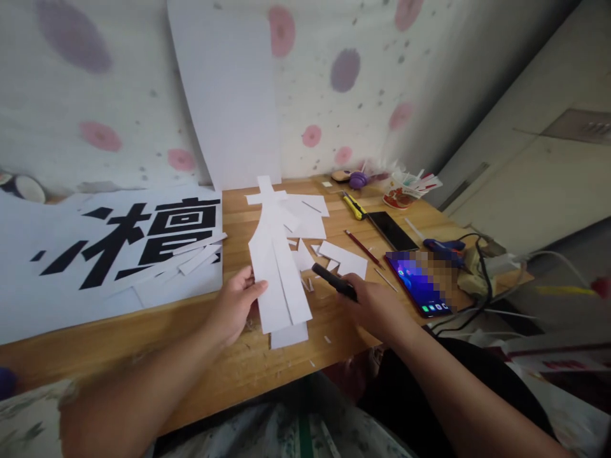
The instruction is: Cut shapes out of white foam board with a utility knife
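Note:
My left hand [238,304] is closed on the lower left edge of a white paper cutout [279,267], its thumb on top. The cutout has a cross-shaped upper end and a long line down its lower part. Another white piece [289,336] shows beneath its bottom edge. To the right, my right hand [375,305] is wrapped round a black pen-like tool [334,280], whose tip points up and left toward the cutout without touching it. White paper scraps [344,254] lie just beyond this tool.
At the left lies a sheet with a large black character [114,238] and white strips on it. A red pencil [363,248], yellow cutter [354,206], dark phone [392,230], lit phone [420,286], blue glue gun [445,249] and paper-filled cup [398,193] are at the right.

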A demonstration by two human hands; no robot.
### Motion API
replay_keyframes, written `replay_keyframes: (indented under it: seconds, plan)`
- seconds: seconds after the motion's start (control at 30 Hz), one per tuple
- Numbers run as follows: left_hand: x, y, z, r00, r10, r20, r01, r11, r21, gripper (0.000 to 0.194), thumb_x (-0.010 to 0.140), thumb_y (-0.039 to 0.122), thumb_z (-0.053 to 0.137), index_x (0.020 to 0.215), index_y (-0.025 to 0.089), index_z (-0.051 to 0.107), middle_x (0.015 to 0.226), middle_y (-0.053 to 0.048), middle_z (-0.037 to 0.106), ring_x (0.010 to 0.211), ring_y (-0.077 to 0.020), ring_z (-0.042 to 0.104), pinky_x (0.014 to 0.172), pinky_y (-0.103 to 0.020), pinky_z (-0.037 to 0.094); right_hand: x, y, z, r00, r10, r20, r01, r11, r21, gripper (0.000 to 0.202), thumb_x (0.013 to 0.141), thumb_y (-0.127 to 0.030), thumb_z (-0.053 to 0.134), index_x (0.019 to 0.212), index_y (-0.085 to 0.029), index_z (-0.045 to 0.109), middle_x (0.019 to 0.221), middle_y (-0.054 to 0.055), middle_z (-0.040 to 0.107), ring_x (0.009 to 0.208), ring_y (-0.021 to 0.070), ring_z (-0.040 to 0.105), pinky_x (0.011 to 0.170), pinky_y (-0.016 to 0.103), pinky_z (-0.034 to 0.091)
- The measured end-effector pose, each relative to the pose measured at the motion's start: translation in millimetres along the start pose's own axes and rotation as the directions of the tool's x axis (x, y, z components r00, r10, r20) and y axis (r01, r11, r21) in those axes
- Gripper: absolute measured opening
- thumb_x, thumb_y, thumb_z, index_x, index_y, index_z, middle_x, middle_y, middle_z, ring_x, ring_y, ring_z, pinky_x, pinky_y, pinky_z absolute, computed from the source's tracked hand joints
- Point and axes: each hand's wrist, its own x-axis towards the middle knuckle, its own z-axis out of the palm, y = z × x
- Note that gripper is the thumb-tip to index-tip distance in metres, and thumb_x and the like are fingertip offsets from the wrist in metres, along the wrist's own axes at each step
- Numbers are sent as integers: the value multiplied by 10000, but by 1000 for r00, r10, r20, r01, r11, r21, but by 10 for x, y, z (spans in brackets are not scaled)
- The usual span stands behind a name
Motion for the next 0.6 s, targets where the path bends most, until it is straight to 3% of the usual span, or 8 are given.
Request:
replay_keyframes:
  seconds: [0.1,0.23,0.3,0.37,0.47,0.53,0.6]
  plan:
    - [18,-19,-61,1000,11,-8,-11,1000,6,514,641,408,800,1044,161,600,901,-45,703,776,-179,650,688,-275,521,69,8,-26,1000,-5,6,6,976,-217,291,926,-278,552,1169,-141,635,1007,174,739,934,361,700,754,422,501]
    - [18,-89,-69,1000,-5,7,4,999,53,500,664,410,777,1058,172,580,861,-34,699,736,-187,652,658,-290,515,69,44,18,966,-205,-158,171,964,-205,388,859,-272,659,1213,-112,636,1204,185,678,1127,368,628,941,480,493]
    - [12,-110,-60,999,-13,31,11,996,86,511,665,422,776,1063,170,581,908,-52,709,793,-205,666,696,-305,522,5,76,-1,900,-319,-295,280,945,-169,368,862,-256,647,1199,-106,646,1202,176,679,1118,345,630,959,480,500]
    - [5,-105,-54,998,-28,64,19,992,127,531,666,435,776,1080,165,581,982,-81,715,874,-231,676,761,-334,530,-101,93,-67,802,-396,-448,370,917,-148,309,887,-260,607,1149,-105,663,1142,169,698,1061,315,653,925,458,528]
    - [0,-59,-51,991,-65,121,41,981,192,546,667,449,779,1086,159,585,1041,-115,714,935,-268,680,821,-382,529,-265,105,-217,659,-379,-650,388,911,-138,248,911,-272,574,1085,-128,675,1071,148,712,995,272,677,874,408,551]
    - [3,-28,-52,985,-84,149,50,975,218,553,658,457,782,1082,157,589,1056,-122,713,967,-283,678,847,-396,524,-322,145,-312,611,-327,-721,352,928,-123,227,901,-292,589,1056,-154,684,1029,121,724,955,252,692,840,383,558]
    - [10,-11,-57,982,-98,161,60,972,228,565,649,461,779,1082,151,589,1048,-127,715,975,-291,677,852,-401,523,-327,232,-388,607,-261,-751,304,949,-84,216,890,-316,596,1024,-177,693,992,98,735,927,249,701,814,380,561]
